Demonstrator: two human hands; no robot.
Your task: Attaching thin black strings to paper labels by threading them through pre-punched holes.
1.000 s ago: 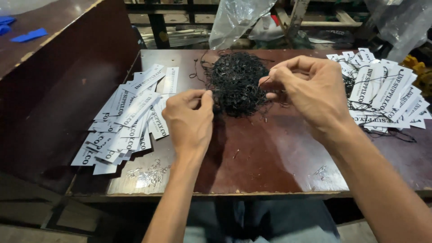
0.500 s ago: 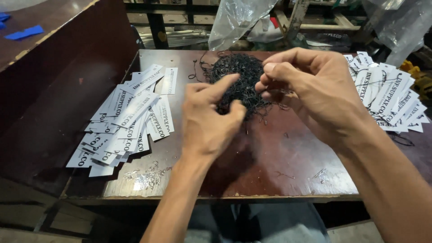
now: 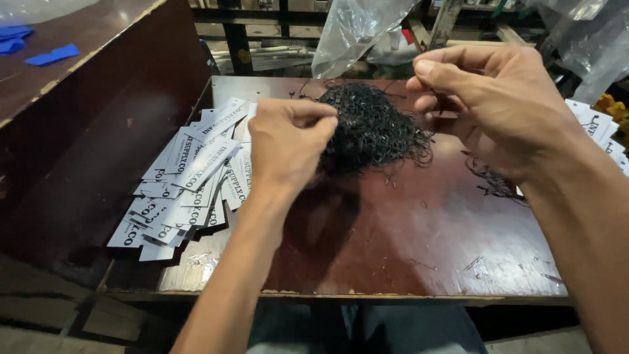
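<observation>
While both hands work above the dark wooden table (image 3: 393, 249), here is the layout.
Surroundings: a fanned pile of white printed tags (image 3: 190, 177) lies on the table's left side, just beside the left wrist; more white tags (image 3: 599, 128) peek out at the right edge, mostly hidden behind the right hand.
Blocking the view: the left hand (image 3: 288, 141) covers the near-left edge of the tangle; the right hand (image 3: 488, 105) hides part of its right side.
Tangle of black strings (image 3: 373, 128): it sits at the table's middle-back, a rounded heap with no clear long axis; loose strands stray toward the right.
Left hand: fingers curled, thumb and forefinger pinched at the tangle's edge.
Right hand: raised, thumb and forefinger pressed together, seemingly on a thin strand; too fine to confirm.
Containers: clear plastic bag (image 3: 357, 33) behind the table, contents unclear.
</observation>
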